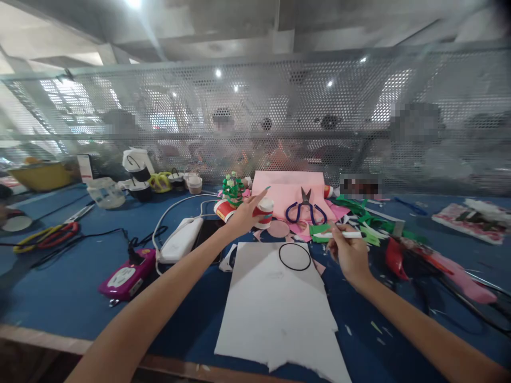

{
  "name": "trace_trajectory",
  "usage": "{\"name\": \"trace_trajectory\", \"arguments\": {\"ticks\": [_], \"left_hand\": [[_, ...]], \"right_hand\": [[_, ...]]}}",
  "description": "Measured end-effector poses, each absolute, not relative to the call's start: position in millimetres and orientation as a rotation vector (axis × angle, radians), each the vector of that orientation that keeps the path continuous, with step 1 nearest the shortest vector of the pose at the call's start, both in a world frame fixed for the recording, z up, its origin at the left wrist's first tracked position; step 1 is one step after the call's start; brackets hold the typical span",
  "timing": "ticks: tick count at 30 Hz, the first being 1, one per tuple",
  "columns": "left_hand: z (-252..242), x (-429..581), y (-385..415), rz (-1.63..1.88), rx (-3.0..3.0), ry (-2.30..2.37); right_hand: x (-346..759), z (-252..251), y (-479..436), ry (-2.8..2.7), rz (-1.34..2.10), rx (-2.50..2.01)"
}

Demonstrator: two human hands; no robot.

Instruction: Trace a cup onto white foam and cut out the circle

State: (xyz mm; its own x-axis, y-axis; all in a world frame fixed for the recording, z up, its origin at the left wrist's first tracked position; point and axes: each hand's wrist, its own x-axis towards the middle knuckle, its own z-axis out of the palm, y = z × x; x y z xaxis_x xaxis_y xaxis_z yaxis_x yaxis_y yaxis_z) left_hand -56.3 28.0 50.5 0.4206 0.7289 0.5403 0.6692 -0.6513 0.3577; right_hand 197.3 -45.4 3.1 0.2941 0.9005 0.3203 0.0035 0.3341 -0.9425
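White paper, lower centre, bears one seemingly drawn black circle; the rest looks unmarked. Left hand grasps a red cup, centre; right hand pinches a pen.

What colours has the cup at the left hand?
The cup is mainly red and white, seen in the head view.

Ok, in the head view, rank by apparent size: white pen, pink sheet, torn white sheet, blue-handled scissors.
1. Torn white sheet, nearest the camera
2. Pink sheet
3. Blue-handled scissors
4. White pen, partly covered
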Motion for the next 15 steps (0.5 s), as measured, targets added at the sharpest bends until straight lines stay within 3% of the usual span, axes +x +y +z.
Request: {"name": "trace_trajectory", "arguments": {"ticks": [7, 15], "left_hand": [[28, -68, 46, 0.704, 2.795, 1.669], [15, -75, 44, 0.246, 3.001, 1.556]], "right_hand": [[202, 3, -40, -1.211, 0.659, -1.031], [200, 4, -47, -1.393, 0.599, -0.975]]}}
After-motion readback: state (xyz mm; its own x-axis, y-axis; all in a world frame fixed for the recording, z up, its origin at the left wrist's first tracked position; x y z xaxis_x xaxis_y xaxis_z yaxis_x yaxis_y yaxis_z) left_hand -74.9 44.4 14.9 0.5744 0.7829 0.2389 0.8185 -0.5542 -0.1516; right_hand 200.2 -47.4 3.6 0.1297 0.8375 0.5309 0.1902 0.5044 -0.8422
